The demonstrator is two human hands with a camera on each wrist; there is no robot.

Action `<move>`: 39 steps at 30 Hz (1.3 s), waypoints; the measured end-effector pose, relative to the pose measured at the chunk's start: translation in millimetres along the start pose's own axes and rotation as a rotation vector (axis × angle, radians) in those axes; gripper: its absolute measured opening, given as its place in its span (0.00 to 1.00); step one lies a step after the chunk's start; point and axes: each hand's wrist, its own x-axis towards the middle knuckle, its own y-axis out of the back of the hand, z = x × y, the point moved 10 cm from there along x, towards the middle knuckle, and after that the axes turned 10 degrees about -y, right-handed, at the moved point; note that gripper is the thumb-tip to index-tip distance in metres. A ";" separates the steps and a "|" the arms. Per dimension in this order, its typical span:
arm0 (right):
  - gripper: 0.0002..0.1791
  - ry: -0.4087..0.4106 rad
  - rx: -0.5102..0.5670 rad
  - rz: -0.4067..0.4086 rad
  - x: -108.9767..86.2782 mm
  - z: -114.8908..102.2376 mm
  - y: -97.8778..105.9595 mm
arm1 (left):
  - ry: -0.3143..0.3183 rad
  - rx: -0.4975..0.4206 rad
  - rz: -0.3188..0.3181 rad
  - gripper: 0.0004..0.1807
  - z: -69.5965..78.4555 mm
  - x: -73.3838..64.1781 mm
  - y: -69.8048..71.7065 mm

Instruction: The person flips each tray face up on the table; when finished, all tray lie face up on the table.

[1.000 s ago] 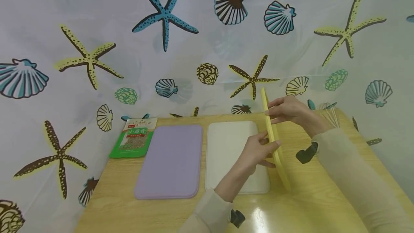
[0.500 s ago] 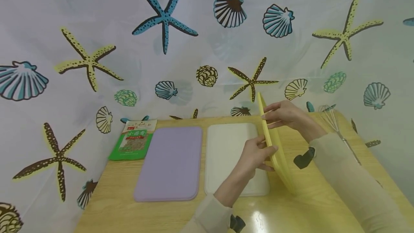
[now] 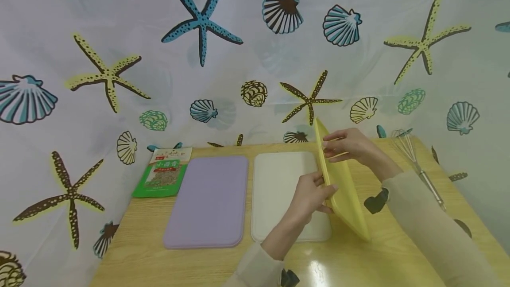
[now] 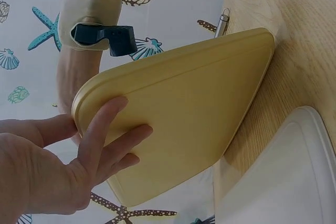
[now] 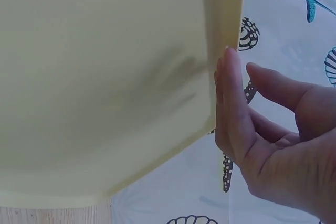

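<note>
A yellow rectangular tray (image 3: 348, 194) stands tilted on its edge, its lower end down by the wooden table. My left hand (image 3: 307, 196) grips its left rim; in the left wrist view, the fingers of that hand (image 4: 68, 163) spread over the tray's outer face (image 4: 184, 114) while the thumb goes over the rim. Higher up, my right hand (image 3: 350, 145) is at the far rim. Seen from the right wrist, the right fingers (image 5: 231, 93) lie nearly straight along the rim, and the thumb stands apart from it. The tray's recessed inner side faces right.
Left of the yellow tray, a white tray (image 3: 284, 194) and a purple tray (image 3: 209, 200) lie flat side by side. A green and white packet (image 3: 163, 172) lies at the back left. On the right is a wire whisk (image 3: 416, 163). A patterned curtain (image 3: 255, 34) hangs behind the table.
The yellow tray has turned from nearly edge-on to show more of its inner side, its lower end swinging right and its top moving slightly left. The whisk's handle has come into sight.
</note>
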 end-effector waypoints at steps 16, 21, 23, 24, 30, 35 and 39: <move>0.29 -0.025 -0.298 0.137 4.0 94.8 30.0 | -0.004 -0.022 0.047 0.24 -5.0 -3.6 12.8; 0.29 -0.063 -0.324 0.121 2.2 131.9 35.7 | 0.003 -0.036 0.058 0.24 -7.5 -4.8 17.6; 0.30 -0.074 -0.318 0.124 1.5 142.0 38.2 | 0.007 -0.041 0.058 0.24 -7.6 -5.3 18.5; 0.30 -0.077 -0.312 0.128 1.2 145.5 39.4 | 0.006 -0.043 0.057 0.24 -7.4 -5.5 18.6; 0.30 -0.064 -0.301 0.150 0.3 152.3 43.0 | 0.001 -0.055 0.049 0.24 -5.4 -5.3 18.6; 0.30 -0.066 -0.328 0.110 0.8 156.4 38.6 | -0.001 -0.067 0.042 0.24 -7.2 -5.2 19.3; 0.31 -0.076 -0.304 0.067 0.8 159.6 36.4 | -0.005 -0.080 0.036 0.26 -8.0 -4.6 20.6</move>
